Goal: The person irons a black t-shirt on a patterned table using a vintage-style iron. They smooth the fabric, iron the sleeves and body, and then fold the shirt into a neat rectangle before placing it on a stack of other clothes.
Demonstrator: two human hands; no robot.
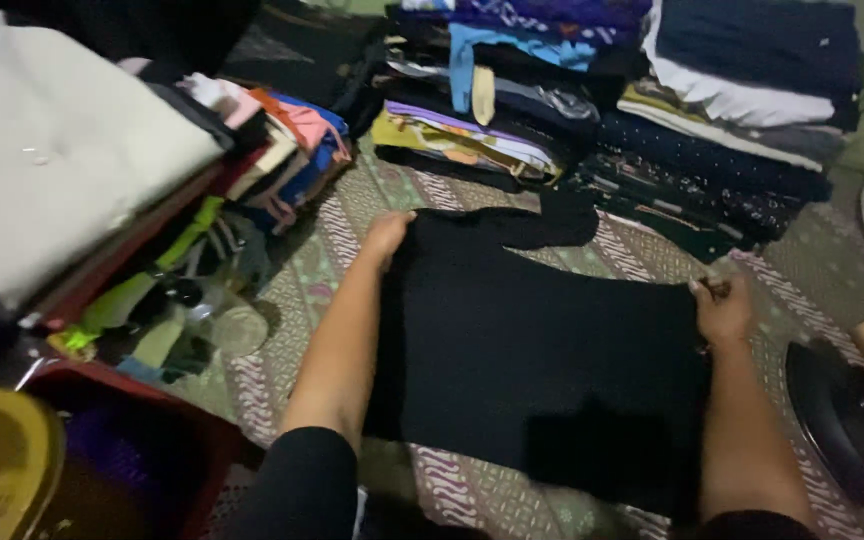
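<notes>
A black garment (542,350) lies spread flat on a patterned cloth (472,490) in front of me. My left hand (388,235) grips its far left corner, fingers curled over the edge. My right hand (722,308) pinches the garment's right edge. A sleeve or flap of the garment reaches toward the folded piles at the back. Both my forearms stretch out along the garment's two sides.
Stacks of folded clothes stand behind: a colourful pile (472,110) in the middle, dark and white ones (742,90) at right, another stack (72,160) at left. A red basket (152,440) sits near left, a dark iron (852,410) at right.
</notes>
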